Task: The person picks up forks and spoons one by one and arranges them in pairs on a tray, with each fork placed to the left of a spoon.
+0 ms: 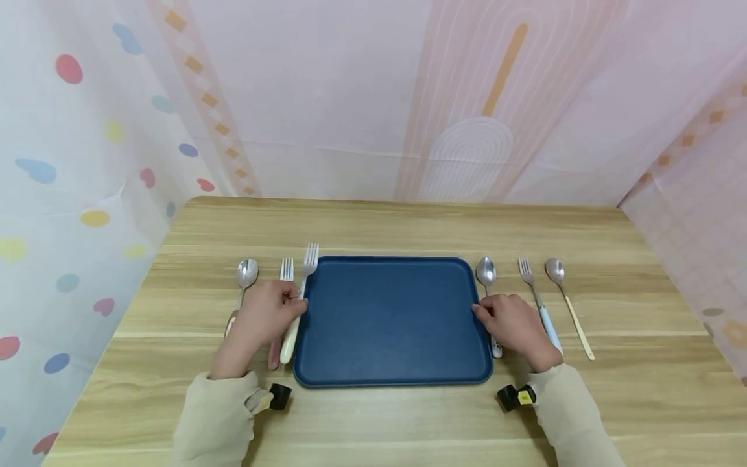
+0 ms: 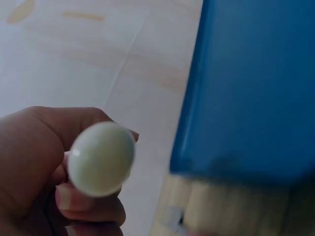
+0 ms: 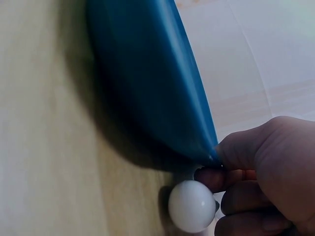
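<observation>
My left hand [image 1: 271,308] grips the cream-handled fork [image 1: 290,340]; in the left wrist view, its rounded cream handle end [image 2: 102,160] stands out in front of the thumb and curled fingers. That fork lies along the left side of a dark blue tray [image 1: 393,321], its tines near the tray's far left corner. A pink-handled fork [image 1: 274,357] lies just left of it, partly hidden by the hand. My right hand [image 1: 513,321] pinches the tray's right rim [image 3: 209,152] between thumb and forefinger. Below those fingers sits a spoon [image 1: 486,269] whose white handle end [image 3: 192,206] shows.
At the far left, a brown-handled spoon [image 1: 248,272] lies partly under the left forearm. Right of the right hand lie a blue-handled fork [image 1: 545,318] and a cream-handled spoon [image 1: 574,318]. All rest on a wooden table [image 1: 397,421], with patterned curtains [image 1: 338,97] behind it.
</observation>
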Demonstrator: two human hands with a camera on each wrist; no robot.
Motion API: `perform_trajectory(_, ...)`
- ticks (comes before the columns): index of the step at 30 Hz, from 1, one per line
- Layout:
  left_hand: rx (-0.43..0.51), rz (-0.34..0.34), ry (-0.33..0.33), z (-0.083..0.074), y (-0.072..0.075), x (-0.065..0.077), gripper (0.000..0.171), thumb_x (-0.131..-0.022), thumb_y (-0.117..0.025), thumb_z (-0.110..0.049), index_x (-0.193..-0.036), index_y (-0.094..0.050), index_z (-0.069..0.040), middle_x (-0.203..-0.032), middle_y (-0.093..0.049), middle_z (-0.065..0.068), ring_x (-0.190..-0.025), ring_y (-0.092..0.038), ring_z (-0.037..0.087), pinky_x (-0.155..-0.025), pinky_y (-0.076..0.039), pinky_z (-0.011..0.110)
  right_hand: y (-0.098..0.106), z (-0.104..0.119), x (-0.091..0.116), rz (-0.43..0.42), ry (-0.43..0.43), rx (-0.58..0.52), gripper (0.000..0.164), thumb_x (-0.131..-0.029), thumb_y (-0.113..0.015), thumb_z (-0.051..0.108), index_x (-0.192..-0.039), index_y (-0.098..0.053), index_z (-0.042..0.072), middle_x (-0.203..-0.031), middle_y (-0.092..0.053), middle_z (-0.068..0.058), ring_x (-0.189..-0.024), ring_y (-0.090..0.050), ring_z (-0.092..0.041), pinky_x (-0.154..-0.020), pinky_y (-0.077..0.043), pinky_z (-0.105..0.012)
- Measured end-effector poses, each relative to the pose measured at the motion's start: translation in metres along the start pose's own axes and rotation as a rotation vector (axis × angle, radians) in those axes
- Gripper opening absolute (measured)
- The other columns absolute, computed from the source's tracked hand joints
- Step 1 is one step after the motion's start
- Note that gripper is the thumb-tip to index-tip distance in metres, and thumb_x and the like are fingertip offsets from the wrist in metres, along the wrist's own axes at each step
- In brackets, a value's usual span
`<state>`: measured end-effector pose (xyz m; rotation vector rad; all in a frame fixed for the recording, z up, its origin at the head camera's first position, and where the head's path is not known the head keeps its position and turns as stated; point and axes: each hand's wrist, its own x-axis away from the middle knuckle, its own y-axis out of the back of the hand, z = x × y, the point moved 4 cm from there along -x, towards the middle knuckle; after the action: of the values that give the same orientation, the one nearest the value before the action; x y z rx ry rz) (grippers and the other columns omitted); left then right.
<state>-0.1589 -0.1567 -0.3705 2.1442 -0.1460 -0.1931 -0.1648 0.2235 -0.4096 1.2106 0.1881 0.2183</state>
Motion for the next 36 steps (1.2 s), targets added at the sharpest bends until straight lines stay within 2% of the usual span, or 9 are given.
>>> perform_trajectory(5, -0.018, 0.003, 0.031, -0.005, -0.016, -0.004, 0.02, -0.076, -0.058, -0.014, -0.059, -0.049, -0.012, -0.051, -0.041, -0.002, -0.047, -0.041, 0.015, -0.045, -0.032, 0.029, -0.001, 0.0, 0.0, 0.005, 0.004, 0.002, 0.042, -0.093, -0.053, 0.025, -0.052, -0.042, 0.018, -0.046, -0.036, 0.004, -0.041, -0.036, -0.012, -0.04, -0.027, -0.026)
perform_trajectory(10, -0.047, -0.001, 0.049, -0.009, -0.027, -0.004, 0.028, -0.076, -0.058, -0.012, -0.054, -0.041, -0.012, -0.048, -0.033, -0.003, -0.043, -0.034, 0.014, -0.043, -0.025, 0.027, -0.001, -0.001, -0.001, -0.002, 0.013, 0.0, 0.043, -0.093, -0.053, 0.024, -0.052, -0.041, 0.018, -0.046, -0.035, 0.004, -0.041, -0.035, -0.012, -0.04, -0.026, -0.026)
perform_trajectory(15, -0.066, 0.037, 0.093, -0.008, -0.036, -0.003, 0.031, -0.077, -0.058, -0.013, -0.053, -0.039, -0.013, -0.048, -0.031, -0.003, -0.042, -0.032, 0.013, -0.041, -0.022, 0.025, -0.004, 0.0, -0.001, -0.005, 0.008, -0.016, 0.043, -0.092, -0.054, 0.023, -0.051, -0.041, 0.018, -0.046, -0.034, 0.004, -0.04, -0.035, -0.012, -0.039, -0.025, -0.026)
perform_trajectory(27, -0.119, 0.067, 0.161, -0.015, -0.045, -0.002, 0.036, -0.079, -0.056, -0.014, -0.05, -0.034, -0.015, -0.048, -0.025, -0.004, -0.041, -0.026, 0.012, -0.037, -0.022, 0.025, -0.001, -0.001, -0.001, -0.002, 0.003, -0.019, 0.043, -0.093, -0.053, 0.024, -0.052, -0.041, 0.018, -0.046, -0.035, 0.004, -0.04, -0.035, -0.012, -0.039, -0.025, -0.026)
perform_trajectory(36, -0.157, 0.077, 0.179, -0.016, -0.051, -0.003, 0.036, -0.08, -0.056, -0.016, -0.05, -0.036, -0.015, -0.047, -0.026, -0.003, -0.041, -0.029, 0.014, -0.036, -0.023, 0.026, -0.001, -0.005, 0.001, 0.011, -0.015, -0.011, 0.043, -0.093, -0.053, 0.024, -0.052, -0.041, 0.018, -0.046, -0.035, 0.004, -0.04, -0.036, -0.013, -0.039, -0.025, -0.026)
